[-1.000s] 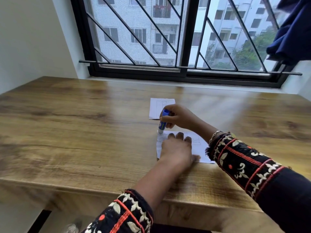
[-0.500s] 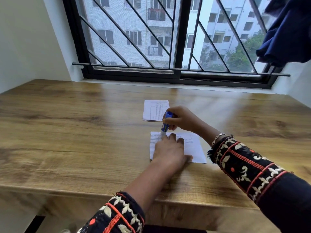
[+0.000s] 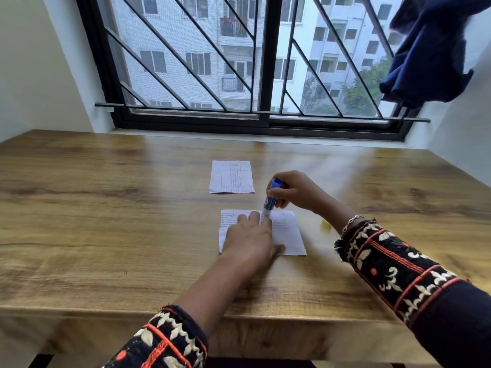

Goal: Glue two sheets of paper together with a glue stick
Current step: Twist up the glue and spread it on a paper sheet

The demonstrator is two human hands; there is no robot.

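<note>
You have a single wide-angle view, from the camera on your head. It faces forward and down over the bench (image 3: 106, 208) toward the window (image 3: 265, 75) behind its far edge. It sits close: your left hand (image 3: 249, 237) and right hand (image 3: 295, 189) land mid-frame.

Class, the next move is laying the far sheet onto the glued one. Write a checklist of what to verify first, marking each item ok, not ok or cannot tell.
1. Near sheet pinned flat by the left hand: ok.
2. Glue stick gripped by the right hand, tip down on the near sheet: ok.
3. Glue spread over the whole sheet: cannot tell.
4. Left fingertips away from the glue tip: not ok, they sit right beside it.
5. Far sheet flat on the table, apart from the near one: ok.
6. Cap at hand: cannot tell; a small yellow thing lies right of the near sheet.
</note>
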